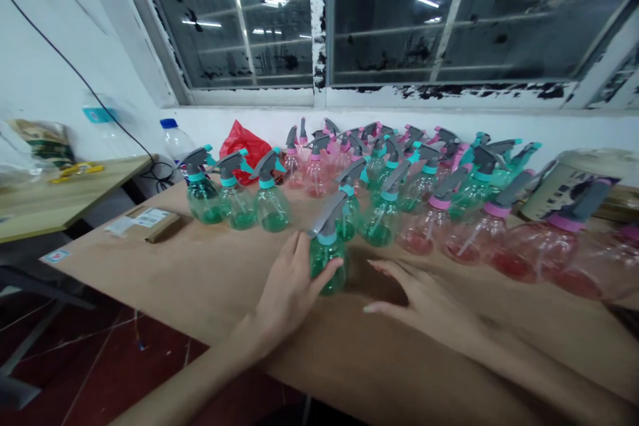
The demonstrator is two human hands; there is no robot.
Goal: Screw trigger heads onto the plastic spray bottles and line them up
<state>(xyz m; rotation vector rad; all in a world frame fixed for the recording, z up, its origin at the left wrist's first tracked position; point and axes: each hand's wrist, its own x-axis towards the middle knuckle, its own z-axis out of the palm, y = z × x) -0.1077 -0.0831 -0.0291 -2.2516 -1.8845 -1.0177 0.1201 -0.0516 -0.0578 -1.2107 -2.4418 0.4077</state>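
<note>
My left hand (292, 279) is wrapped round the body of a green spray bottle (327, 266) with a turquoise collar and grey trigger head. That bottle stands upright, or nearly so, at the front of the group. To its right, my right hand (414, 293) hovers over the table with thumb and fingers apart, holding nothing. Just behind the held bottle is another green spray bottle (379, 219). Pink spray bottles (422, 229) run off to the right. Three green spray bottles (272, 206) form a short row on the left.
A brown table (214, 286) carries everything. At its left end lies a flat cardboard box (150, 223) with a label. A red plastic bag (249, 146) and a blue-capped bottle (176, 140) sit behind. A printed container (564, 180) stands back right, before the window (319, 26).
</note>
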